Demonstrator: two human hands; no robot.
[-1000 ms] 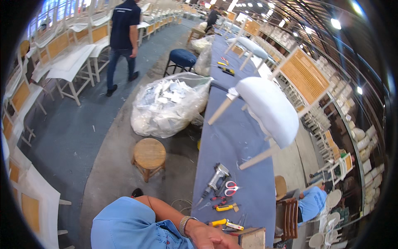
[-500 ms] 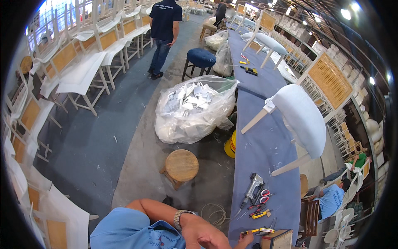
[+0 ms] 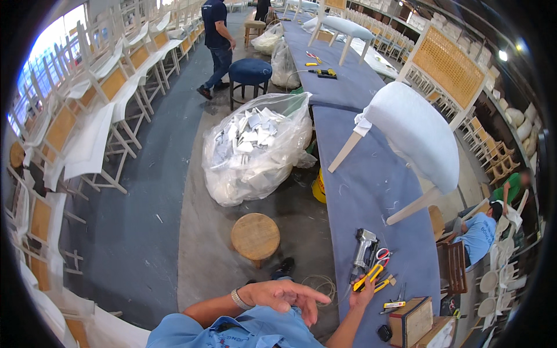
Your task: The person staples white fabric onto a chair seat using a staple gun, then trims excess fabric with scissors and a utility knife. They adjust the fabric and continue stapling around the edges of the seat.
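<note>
My right hand (image 3: 362, 294), above the near edge of the blue-grey covered table (image 3: 371, 200), is closed round a yellow-handled utility knife (image 3: 369, 277). The knife points up and away, close to a metal staple gun (image 3: 365, 249) and red-handled scissors (image 3: 383, 254). Another yellow tool (image 3: 382, 284) lies just right of that hand. My left hand (image 3: 288, 294), with a watch on its wrist, is held in front of my body, fingers stretched out and holding nothing. A chair with a pale blue seat (image 3: 415, 130) and cane back lies tilted on the table.
A wooden box (image 3: 411, 322) stands at the table's near right. Left of the table are a round wooden stool (image 3: 255, 236) and a clear bag of white scraps (image 3: 255, 151). Chairs line the far left. One person (image 3: 217, 46) is ahead; others sit at right.
My right hand has moved forward along the table and raised the yellow knife. My left hand has opened its fingers. The view has shifted, and the person ahead has stepped.
</note>
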